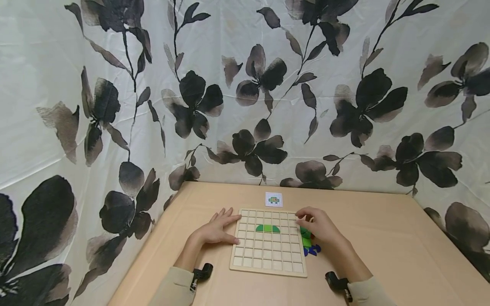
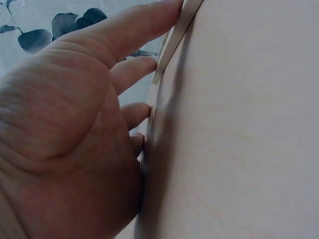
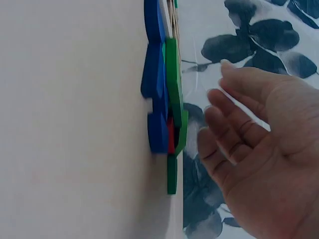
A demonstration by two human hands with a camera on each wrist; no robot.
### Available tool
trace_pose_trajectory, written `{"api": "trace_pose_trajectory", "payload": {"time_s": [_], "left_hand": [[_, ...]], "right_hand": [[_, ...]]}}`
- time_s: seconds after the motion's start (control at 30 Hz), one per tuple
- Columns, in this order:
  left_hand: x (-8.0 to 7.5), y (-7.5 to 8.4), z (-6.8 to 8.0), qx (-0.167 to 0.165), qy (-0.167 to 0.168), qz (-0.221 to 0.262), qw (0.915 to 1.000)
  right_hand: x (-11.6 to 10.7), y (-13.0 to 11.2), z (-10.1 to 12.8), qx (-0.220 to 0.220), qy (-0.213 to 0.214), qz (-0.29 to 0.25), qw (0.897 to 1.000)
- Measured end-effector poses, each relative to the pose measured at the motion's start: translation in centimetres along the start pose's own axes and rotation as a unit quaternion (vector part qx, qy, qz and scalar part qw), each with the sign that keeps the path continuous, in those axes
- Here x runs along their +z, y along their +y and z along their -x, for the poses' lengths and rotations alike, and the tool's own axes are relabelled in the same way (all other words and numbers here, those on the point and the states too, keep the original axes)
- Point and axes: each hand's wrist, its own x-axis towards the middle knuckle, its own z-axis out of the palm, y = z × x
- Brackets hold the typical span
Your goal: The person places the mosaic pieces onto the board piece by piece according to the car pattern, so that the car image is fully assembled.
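right hand (image 1: 319,225) fingers (image 3: 234,124): relaxed, loosely spread, grasped nothing; hovered over the loose pieces at the board's right edge.
left hand (image 1: 216,229) fingers (image 2: 134,69): straight, flat on the worktop (image 1: 383,238), tips touching the board's left edge; held nothing.
loose pieces (image 3: 167,99): green, blue and one red, stacked flat on the worktop just right of the board, just beside the right fingers, not gripped.
grid board (image 1: 268,255): wooden, between the two hands, near edge of the worktop.
green pieces (image 1: 267,228): only fill so far, together a half-dome shape in the board's upper middle cells.
pattern card (image 1: 273,199): just beyond the board's far edge.
progress: judged early; most cells bare, rest of the pile unplaced.
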Motion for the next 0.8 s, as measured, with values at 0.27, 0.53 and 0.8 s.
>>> {"api": "trace_pose_trajectory", "payload": {"time_s": [0.27,0.53,0.8], "left_hand": [[0.0,0.1,0.0,-0.001,0.000,0.000,1.0000],[0.0,0.1,-0.2,-0.001,0.001,0.000,1.0000],[0.1,0.1,-0.1,-0.001,0.000,-0.002,1.0000]], "right_hand": [[-0.5,1.1,0.3,0.028,-0.019,0.016,0.999],[-0.8,1.2,0.6,0.038,-0.039,0.025,0.998],[-0.7,1.4,0.5,0.036,-0.043,0.042,0.998]]}}
